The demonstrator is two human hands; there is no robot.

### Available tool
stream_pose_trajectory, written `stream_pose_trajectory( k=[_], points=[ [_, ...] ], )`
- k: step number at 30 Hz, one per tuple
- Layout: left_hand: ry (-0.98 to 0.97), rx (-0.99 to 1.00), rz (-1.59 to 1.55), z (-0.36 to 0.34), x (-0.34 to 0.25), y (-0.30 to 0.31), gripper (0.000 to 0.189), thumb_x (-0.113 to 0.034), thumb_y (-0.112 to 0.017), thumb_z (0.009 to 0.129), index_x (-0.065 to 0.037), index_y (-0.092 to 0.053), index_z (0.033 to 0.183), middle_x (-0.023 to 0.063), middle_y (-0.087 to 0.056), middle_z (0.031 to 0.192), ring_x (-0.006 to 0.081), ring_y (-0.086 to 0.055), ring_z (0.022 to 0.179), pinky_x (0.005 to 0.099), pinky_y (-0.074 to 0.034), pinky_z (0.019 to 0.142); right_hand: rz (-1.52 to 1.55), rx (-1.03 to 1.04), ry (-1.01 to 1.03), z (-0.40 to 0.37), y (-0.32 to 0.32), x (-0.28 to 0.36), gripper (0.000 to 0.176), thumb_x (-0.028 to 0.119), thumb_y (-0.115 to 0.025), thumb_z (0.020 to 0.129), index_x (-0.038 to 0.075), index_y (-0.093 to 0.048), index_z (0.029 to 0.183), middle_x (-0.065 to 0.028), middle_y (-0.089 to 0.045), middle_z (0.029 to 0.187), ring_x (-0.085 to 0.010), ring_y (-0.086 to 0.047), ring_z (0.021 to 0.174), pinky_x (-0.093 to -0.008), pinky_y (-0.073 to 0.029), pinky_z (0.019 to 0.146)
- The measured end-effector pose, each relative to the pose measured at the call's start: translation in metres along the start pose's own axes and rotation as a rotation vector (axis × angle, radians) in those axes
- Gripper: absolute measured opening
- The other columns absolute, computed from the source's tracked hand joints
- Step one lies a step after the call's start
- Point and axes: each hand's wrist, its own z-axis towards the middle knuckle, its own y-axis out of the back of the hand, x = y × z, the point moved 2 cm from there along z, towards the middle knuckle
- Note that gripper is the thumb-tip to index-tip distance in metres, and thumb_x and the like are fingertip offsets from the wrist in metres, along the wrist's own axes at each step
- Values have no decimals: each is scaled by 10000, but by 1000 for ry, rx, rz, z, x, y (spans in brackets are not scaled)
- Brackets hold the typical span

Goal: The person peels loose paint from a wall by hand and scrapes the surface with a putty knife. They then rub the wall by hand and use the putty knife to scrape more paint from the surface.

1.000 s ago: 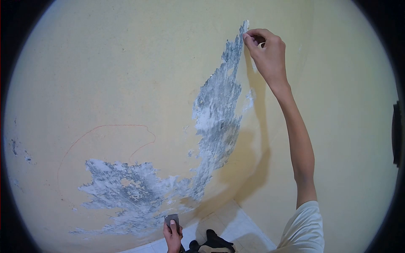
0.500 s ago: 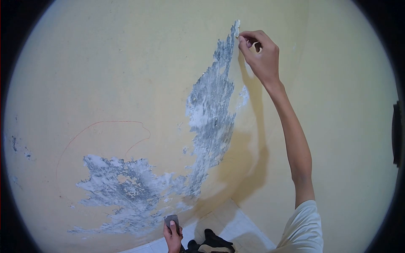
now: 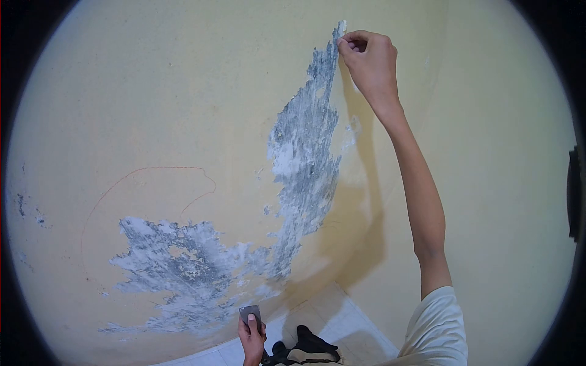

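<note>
Now peeling: right hand [image 3: 368, 61] pinches a flake [image 3: 340, 28] at the top tip of the bare patch [image 3: 305, 152] on the wall [image 3: 152, 91], fingers closed on it. Left hand [image 3: 253, 343] grips a scraper [image 3: 249, 315] low by the floor [image 3: 345, 320]. Freeing the flake likely needs a slow outward pull.

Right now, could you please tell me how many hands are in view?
2. The right hand is raised, fingers pinched at the top tip of the peeled patch on the yellow wall. The left hand is low near the floor, gripping a scraper. No others show.
</note>
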Motion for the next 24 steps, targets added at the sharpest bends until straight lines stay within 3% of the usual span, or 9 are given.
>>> stream_pose_trajectory(
  k=[3, 5, 8, 12, 21, 24],
  points=[
    [23, 4, -43, -1, 3, -1, 291, -376, -469, 1033, -85, -474, 1029, -4, -458, 576, 61, -372, 420, 235, -282, 375, -21, 71, -59, 4, -7, -6, 192, 112, -651, 832, -76, -690, 845, -188, -678, 838, -257, -676, 772, -358, -522, 740],
    [12, 23, -48, 0, 4, -3, 285, -371, -465, 1035, -86, -476, 1034, -5, -458, 576, 59, -370, 417, 233, -285, 375, -119, -52, 145, 0, -17, -17, 174, 118, -655, 834, -52, -677, 863, -172, -664, 852, -252, -660, 771, -354, -517, 730],
    [-11, 56, -10, 1, 10, -3, 289, -397, -448, 1034, -108, -449, 1029, 0, -444, 559, 66, -372, 386, 225, -301, 354, 15, -42, 232, -3, -16, -26, 164, 125, -660, 848, -35, -666, 886, -135, -649, 849, -224, -637, 753, -335, -511, 714],
    [-25, 76, -8, 3, 10, -1, 279, -391, -444, 1036, -112, -452, 1042, 3, -445, 557, 69, -371, 382, 226, -302, 352, 199, -38, 207, -5, -8, -36, 162, 130, -670, 860, -30, -681, 886, -111, -641, 821, -195, -620, 727, -316, -509, 700],
    [12, -11, -1, 4, 16, 11, 277, -392, -454, 1031, -115, -446, 1014, 2, -442, 561, 72, -367, 381, 229, -296, 350, 51, -157, 154, -11, -7, -18, 174, 144, -698, 847, -25, -721, 883, -121, -667, 813, -183, -622, 693, -312, -515, 695],
    [-4, -28, 16, 4, 16, 14, 278, -391, -457, 1032, -114, -442, 1004, -2, -436, 564, 68, -359, 385, 229, -287, 349, 3, -135, 104, -7, -8, -15, 192, 165, -710, 853, -11, -735, 923, -72, -690, 767, -114, -610, 685, -265, -509, 677]
  ],
)
